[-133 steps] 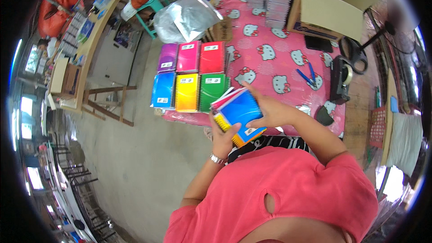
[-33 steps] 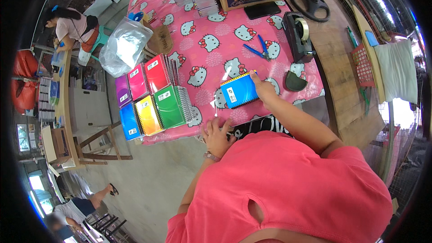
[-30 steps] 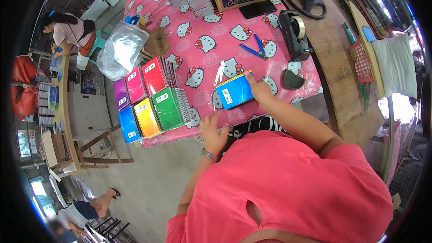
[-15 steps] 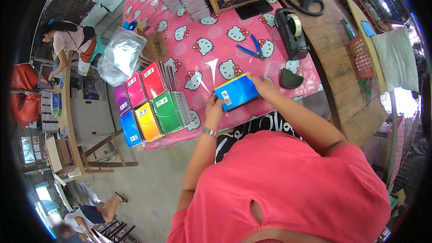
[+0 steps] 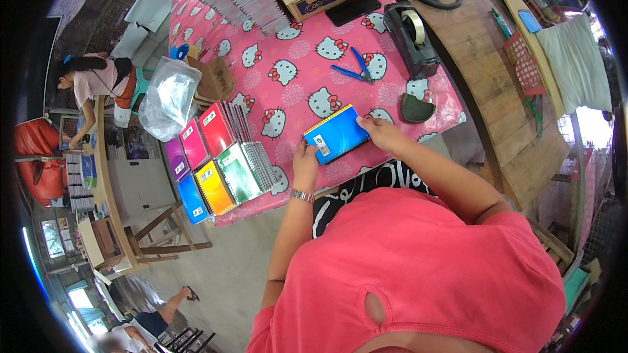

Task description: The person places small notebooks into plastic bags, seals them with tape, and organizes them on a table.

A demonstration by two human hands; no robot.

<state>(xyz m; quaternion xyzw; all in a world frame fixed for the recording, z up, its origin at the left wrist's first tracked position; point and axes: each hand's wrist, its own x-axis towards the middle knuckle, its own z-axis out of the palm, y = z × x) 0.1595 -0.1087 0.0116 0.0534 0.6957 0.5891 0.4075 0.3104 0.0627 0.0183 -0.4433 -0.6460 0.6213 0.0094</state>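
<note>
Two bare hands closed on opposite ends of a blue spiral notebook (image 5: 339, 134): our left hand (image 5: 305, 162) pinched its left end near the corner, and our right hand (image 5: 386, 136) gripped the right end, thumb and fingers narrowed on the edge. We had it near the front of the table (image 5: 307, 39), to the right of six notebook piles (image 5: 214, 184), but could not tell whether it rested on the pink cover or hung slightly above. A yellow coil ran along its far side and a dark one along the near side, so we judged that more than one book lay in the hold. That seemed the main risk: if either grip slackened, or one end was pushed harder, the books could slide apart or their coils could snag. A leftward knock could disturb the green pile (image 5: 241, 173), whose coils faced us. Blue-handled cutters (image 5: 360, 62) lay parted beyond, where a careless reach could meet them; the black tape dispenser (image 5: 418, 59) stood farther right.
</note>
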